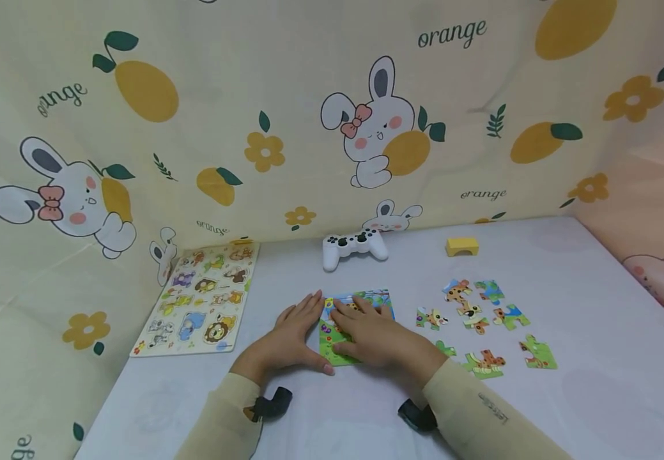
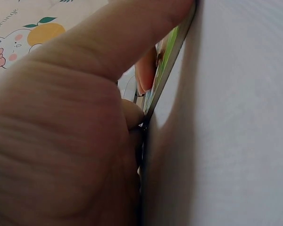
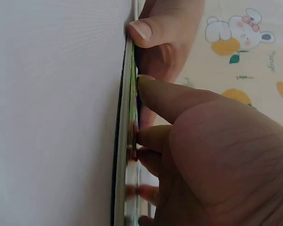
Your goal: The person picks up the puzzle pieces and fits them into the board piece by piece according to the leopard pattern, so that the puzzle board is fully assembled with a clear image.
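A colourful jigsaw puzzle with a green and blue picture lies flat on the table in front of me. My left hand rests along its left side, fingers extended and thumb stretched towards the front left corner. Over the puzzle's face, my right hand presses with spread fingertips and covers much of the picture. In the right wrist view, the right hand's fingertips meet the top of the thin puzzle. The left wrist view shows the left thumb reaching across the puzzle's edge.
Several loose jigsaw pieces lie to the right. A board of animal shapes is at the left. A white game controller and a yellow block sit near the back, before a printed cloth.
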A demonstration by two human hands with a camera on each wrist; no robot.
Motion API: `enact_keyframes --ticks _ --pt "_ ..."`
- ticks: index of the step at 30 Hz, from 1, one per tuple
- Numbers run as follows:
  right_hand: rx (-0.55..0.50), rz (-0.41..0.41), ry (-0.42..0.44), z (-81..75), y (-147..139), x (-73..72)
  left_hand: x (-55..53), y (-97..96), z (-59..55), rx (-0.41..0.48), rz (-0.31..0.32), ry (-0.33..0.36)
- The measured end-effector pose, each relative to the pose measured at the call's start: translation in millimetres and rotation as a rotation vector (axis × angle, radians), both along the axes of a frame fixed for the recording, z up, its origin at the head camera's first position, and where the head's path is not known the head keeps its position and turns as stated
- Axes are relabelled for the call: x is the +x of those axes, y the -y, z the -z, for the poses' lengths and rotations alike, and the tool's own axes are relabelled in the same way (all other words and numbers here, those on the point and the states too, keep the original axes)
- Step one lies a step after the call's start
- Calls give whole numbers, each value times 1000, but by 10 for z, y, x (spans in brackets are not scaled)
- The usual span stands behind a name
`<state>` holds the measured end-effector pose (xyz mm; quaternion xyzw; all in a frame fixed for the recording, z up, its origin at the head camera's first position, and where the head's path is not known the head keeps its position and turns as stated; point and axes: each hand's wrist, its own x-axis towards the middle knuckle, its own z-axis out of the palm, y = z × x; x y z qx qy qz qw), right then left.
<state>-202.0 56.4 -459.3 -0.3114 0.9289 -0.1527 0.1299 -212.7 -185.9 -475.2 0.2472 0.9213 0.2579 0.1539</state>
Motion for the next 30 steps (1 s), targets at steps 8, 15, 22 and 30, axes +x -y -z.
enact_keyframes --ticks 8,15,22,30 --pt "-13 8 17 24 22 -71 -2 -8 -5 -9 -12 12" --pt "-186 47 108 -72 -146 -91 -8 1 12 7 -4 15" --pt "-360 106 118 -308 -595 -107 -17 3 23 4 -3 4" --pt "-639 223 171 -292 -1265 -163 -15 9 -9 7 -8 12"
